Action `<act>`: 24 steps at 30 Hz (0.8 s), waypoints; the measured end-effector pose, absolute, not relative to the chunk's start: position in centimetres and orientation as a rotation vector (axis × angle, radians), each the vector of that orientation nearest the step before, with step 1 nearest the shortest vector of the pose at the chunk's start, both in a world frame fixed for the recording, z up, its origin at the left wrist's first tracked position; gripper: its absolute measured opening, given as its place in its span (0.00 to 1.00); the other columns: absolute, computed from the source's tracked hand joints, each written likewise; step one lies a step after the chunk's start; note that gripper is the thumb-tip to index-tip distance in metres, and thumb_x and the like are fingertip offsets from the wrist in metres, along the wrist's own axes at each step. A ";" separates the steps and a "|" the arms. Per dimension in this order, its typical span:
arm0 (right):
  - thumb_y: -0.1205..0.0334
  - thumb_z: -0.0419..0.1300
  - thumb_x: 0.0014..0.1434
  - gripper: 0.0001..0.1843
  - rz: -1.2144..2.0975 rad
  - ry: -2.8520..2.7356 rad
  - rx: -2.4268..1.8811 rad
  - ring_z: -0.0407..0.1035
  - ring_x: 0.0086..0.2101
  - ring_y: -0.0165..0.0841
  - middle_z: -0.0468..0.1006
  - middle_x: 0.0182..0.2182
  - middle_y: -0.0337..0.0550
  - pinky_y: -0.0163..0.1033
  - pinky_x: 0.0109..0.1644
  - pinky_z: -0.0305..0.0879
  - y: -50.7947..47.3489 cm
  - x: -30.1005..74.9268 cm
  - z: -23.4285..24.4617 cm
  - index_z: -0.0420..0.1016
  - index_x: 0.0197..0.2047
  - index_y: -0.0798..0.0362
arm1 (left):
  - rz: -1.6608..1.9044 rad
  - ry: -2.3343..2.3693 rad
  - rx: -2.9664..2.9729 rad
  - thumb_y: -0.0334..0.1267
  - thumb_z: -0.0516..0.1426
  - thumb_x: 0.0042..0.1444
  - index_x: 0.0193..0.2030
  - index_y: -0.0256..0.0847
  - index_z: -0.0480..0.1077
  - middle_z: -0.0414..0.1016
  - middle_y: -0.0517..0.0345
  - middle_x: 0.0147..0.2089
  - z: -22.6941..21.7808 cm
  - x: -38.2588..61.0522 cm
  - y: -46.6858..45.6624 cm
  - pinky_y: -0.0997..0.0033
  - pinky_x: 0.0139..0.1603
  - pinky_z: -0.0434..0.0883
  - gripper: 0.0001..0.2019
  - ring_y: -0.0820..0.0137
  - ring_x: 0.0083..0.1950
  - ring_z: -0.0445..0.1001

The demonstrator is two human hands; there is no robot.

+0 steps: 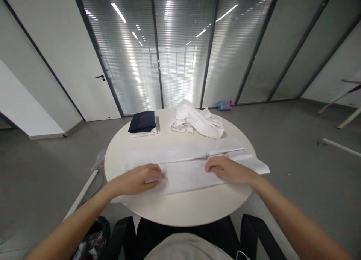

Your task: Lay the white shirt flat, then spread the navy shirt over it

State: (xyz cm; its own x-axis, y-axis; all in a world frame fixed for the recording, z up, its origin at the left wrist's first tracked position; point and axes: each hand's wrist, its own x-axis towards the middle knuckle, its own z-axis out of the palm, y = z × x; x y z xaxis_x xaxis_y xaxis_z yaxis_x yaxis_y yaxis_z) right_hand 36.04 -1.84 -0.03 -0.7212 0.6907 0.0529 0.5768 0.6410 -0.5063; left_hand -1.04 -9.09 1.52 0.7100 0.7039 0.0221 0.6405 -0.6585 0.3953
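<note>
A white garment [186, 166] lies spread flat across the round white table [180, 211], partly folded lengthwise. My left hand [141, 178] rests on its near left part with fingers curled, pinching the fabric edge. My right hand [225, 169] rests on its right part, fingers bent and gripping the cloth near the fold line.
A folded dark navy garment [143, 122] sits at the table's far left on something white. A crumpled white pile of clothes [197, 120] lies at the far right. A black chair [248, 233] is under me. A small colourful cup [225, 105] lies on the floor by the glass wall.
</note>
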 end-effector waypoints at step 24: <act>0.68 0.48 0.69 0.14 -0.110 -2.589 -1.502 0.70 0.50 0.40 0.75 0.50 0.59 0.41 0.55 0.61 8.0 27.4 -0.7 0.74 0.49 0.58 | -0.029 0.436 2.795 0.38 0.54 0.67 0.45 0.41 0.72 0.77 0.54 0.39 3.0 7.9 -14.0 0.69 0.36 0.70 0.06 0.66 0.37 0.77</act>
